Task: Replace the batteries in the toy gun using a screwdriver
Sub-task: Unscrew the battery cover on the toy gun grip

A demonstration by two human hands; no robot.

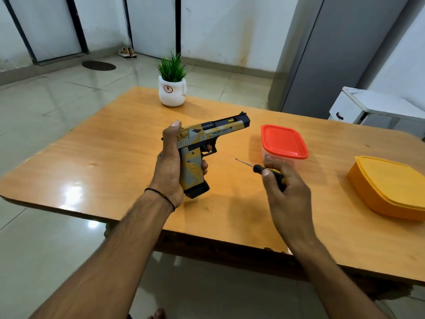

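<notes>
Orange-brown wood fills my feed: a glossy table (103, 146) catching the ceiling light, with pale polished floor tiles (46, 100) around it. I've got white walls behind, a dark round mat (99, 65) and a pair of shoes (127, 52) by the far doors, a tall grey cabinet (322, 54) on the right, and a small white cabinet (372, 107) beside it. A white pot of green grass (172, 93) stands at the table's far edge.

Containers now. The red-lidded tub (284, 141) sits right of centre with its lid on; something dark shows through its clear wall, too blurred for me to name. The yellow box (391, 187) sits near the right edge, lid on, contents hidden.

In the middle, the left hand (169, 166) is wrapped around the grip of the toy gun (207, 137), holding it above the table with the muzzle pointing right and the thumb up by the rear of the slide. The right hand (285, 192) is closed around the black-and-yellow handle of the screwdriver (257, 168). Its thin shaft aims left toward the gun, with the tip clearly apart from it.
</notes>
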